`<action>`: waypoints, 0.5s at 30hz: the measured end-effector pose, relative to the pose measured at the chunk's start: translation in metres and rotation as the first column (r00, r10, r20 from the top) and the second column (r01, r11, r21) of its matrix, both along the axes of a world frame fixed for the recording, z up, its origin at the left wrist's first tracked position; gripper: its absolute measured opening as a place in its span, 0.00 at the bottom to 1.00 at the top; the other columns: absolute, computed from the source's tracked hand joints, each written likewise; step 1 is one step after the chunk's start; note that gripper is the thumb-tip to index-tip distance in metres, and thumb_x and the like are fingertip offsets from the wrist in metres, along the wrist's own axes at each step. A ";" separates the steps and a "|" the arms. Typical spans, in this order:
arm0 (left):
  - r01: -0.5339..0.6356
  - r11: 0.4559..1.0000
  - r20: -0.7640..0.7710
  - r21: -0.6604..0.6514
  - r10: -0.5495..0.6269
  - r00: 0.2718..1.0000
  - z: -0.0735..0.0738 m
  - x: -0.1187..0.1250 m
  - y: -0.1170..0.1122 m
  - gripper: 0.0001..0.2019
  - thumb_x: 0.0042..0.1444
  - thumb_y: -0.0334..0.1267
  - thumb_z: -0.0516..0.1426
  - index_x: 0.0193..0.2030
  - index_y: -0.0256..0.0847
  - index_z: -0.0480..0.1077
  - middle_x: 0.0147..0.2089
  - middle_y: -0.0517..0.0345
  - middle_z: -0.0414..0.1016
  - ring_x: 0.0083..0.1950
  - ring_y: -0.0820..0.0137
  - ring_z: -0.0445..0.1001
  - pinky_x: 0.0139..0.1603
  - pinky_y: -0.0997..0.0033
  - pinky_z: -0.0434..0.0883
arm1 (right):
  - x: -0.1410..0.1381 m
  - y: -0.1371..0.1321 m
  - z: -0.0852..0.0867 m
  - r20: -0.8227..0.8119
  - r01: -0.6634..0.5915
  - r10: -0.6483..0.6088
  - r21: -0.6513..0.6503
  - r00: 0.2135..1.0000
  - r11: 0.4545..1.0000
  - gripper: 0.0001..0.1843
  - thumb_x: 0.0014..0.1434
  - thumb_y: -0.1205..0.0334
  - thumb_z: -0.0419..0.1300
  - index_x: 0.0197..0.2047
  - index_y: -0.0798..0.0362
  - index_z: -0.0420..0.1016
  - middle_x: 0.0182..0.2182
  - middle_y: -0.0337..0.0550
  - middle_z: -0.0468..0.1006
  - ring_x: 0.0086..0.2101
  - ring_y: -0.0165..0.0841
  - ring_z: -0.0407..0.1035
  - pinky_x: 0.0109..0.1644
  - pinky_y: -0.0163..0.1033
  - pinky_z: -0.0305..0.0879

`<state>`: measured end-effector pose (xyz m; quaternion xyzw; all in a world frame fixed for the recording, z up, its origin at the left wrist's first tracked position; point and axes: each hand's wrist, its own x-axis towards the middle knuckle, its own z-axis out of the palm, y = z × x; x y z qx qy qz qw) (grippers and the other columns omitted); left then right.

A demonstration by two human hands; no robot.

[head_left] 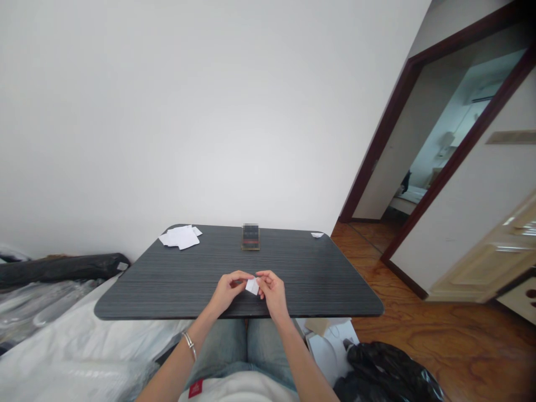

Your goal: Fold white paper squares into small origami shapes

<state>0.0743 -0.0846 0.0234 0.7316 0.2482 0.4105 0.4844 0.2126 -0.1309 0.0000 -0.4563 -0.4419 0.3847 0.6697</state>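
Here we are, right over the table, and all eyes are on a small piece of white paper (252, 286), folded into a rough little square with one corner angled down. Its edges look crisp, though the finer creases are too small for us to make out. It sits dead centre between the hands, held up just above the tabletop.

The left hand (226, 290) comes in with its fingers curled and pinching the paper's upper left side, while the right hand (273, 293) pinches from the other side. Neither hand is spread; they're close together, with the paper bridging the small gap between their fingertips. There's a silver bracelet (190, 345) on the left wrist.

Beyond the left hand, on the dark grey table (318, 285), lies a loose pile of white paper sheets (179, 237), well out of reach of the fingers for now. Straight ahead of the hands stands a small upright box (250, 237), its front blurred. Far past the right hand, a white paper scrap (317, 235) sits by the table's corner. Down below the hands are our blue jeans (238, 346), and off past the right elbow, a black plastic bag (387, 371).
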 end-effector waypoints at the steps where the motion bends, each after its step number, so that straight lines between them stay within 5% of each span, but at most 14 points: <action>1: 0.007 1.000 -0.004 0.007 -0.006 1.000 0.001 0.000 -0.001 0.09 0.47 0.29 0.53 0.33 0.35 0.73 0.35 0.51 0.73 0.36 0.68 0.70 0.37 0.71 0.66 | 0.000 0.000 0.000 -0.009 0.001 -0.001 -0.002 1.000 1.000 0.11 0.47 0.60 0.58 0.34 0.56 0.68 0.16 0.33 0.66 0.14 0.22 0.56 0.14 0.26 0.51; 8: -0.094 0.994 -0.017 -0.048 0.093 0.996 0.000 -0.001 -0.001 0.08 0.44 0.30 0.54 0.30 0.35 0.74 0.30 0.54 0.76 0.31 0.68 0.72 0.33 0.72 0.66 | -0.001 -0.003 0.004 -0.039 -0.005 0.006 0.031 0.999 1.000 0.11 0.49 0.57 0.56 0.33 0.55 0.68 0.16 0.34 0.66 0.16 0.25 0.60 0.14 0.27 0.51; 15: -0.196 0.979 -0.012 -0.050 0.196 0.981 -0.006 -0.003 0.006 0.08 0.45 0.33 0.55 0.32 0.36 0.74 0.32 0.53 0.77 0.32 0.66 0.73 0.33 0.71 0.67 | -0.002 -0.007 0.009 0.033 -0.153 0.153 0.010 0.988 0.988 0.14 0.42 0.63 0.62 0.35 0.54 0.70 0.28 0.40 0.74 0.23 0.28 0.67 0.17 0.27 0.56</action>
